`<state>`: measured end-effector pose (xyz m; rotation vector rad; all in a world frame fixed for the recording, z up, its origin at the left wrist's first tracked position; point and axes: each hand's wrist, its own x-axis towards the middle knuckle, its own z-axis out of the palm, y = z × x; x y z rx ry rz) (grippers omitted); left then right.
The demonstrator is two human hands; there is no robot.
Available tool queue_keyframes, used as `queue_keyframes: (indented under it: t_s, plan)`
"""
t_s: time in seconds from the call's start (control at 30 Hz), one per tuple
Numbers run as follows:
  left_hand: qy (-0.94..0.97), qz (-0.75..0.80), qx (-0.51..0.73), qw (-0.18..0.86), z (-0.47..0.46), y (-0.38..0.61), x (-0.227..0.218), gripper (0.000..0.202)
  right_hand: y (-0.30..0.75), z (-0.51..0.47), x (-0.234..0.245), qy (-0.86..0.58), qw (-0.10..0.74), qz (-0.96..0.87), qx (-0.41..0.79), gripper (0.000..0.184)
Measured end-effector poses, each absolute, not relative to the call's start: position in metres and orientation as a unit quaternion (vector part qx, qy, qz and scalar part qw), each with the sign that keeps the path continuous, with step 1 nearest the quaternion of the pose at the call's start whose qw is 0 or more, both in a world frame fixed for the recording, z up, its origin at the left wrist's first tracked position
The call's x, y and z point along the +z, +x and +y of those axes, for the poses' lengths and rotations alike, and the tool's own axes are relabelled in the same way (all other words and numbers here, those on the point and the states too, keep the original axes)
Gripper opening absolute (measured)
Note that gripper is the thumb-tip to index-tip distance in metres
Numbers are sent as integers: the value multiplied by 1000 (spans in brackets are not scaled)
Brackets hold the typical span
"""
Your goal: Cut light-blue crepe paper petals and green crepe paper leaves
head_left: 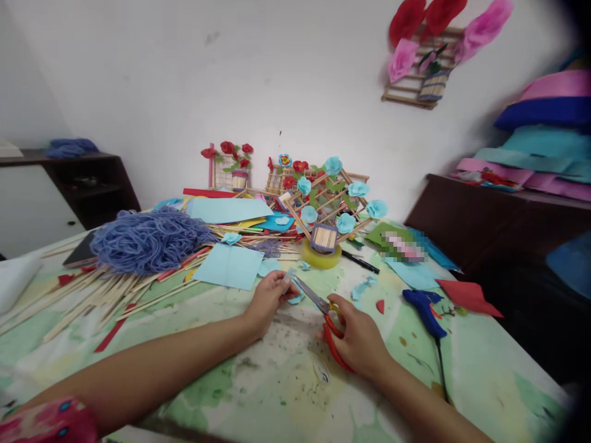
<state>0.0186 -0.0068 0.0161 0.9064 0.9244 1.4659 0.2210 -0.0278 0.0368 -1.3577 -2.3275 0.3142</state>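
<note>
My left hand [270,301] pinches a small piece of light blue paper [290,275] between thumb and fingers. In my right hand [362,338] are scissors [333,338] with red and yellow handles, their blades pointing at that paper. Whether the blades touch it I cannot tell. Light blue paper scraps [364,287] lie on the table beyond my hands. A square light blue sheet [229,266] rests left of them. Past the scissors stands a stick lattice with light blue paper flowers [333,165] and a small stick pot [324,238], by a yellow tape roll [322,255].
A blue glue gun [425,311] with its cord lies at the right, near red paper [468,297]. A heap of blue-purple yarn [150,240] covers wooden sticks [87,301] at the left. A black pen [360,261] lies behind my right hand. More flower lattices [231,169] lean on the wall.
</note>
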Motion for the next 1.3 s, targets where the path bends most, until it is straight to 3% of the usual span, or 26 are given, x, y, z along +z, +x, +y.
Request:
queue_keyframes:
  t_s: [0.4,1.3]
  plan:
    - [428,355,621,553,-22,22,21,20,228,-25,37,-470,161,-864,88,67]
    - [455,342,617,543,-22,20,25,24,232,-27,36,-484,155,-855,107,69]
